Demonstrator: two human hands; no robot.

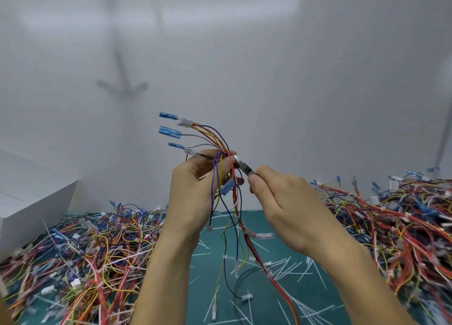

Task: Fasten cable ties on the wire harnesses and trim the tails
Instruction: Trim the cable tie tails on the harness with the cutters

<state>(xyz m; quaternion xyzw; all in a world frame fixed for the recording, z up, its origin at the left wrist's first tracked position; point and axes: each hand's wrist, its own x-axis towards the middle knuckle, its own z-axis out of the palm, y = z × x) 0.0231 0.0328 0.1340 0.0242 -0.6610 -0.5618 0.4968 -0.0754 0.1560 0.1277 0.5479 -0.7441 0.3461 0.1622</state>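
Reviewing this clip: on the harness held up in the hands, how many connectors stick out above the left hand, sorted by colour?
On the harness gripped by the left hand, with the right hand holding a cutter against it:
Blue sleeved terminals: 3
White plug housing: 1
Clear sleeved terminal: 1
Total: 5

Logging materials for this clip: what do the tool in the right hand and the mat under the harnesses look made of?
Tool: bright metal, judging by its silvery glint; mostly hidden by the right hand. Mat: matte dark green, probably rubber or vinyl; no glare.
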